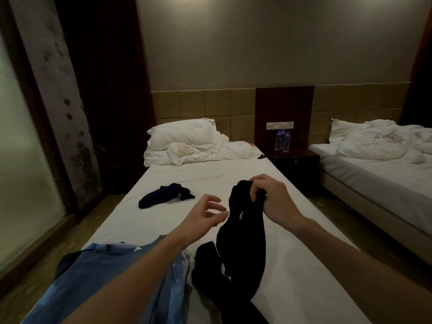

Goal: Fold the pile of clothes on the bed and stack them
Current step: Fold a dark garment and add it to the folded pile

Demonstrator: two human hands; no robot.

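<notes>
My right hand [268,197] grips the top of a black garment [243,232] and holds it up above the white bed [233,169]; its lower part trails onto the sheet near me. My left hand [205,213] hovers just left of that garment with fingers loosely spread and holds nothing. A light blue shirt [112,272] lies crumpled at the near left edge, partly under my left forearm. A dark navy garment [163,195] lies bunched alone on the sheet farther off to the left.
A white pillow [182,134] and rumpled duvet [222,150] lie at the head of the bed. A dark nightstand [294,160] with water bottles [282,140] stands to the right, then a second bed [378,169]. A frosted glass wall [21,160] runs along the left.
</notes>
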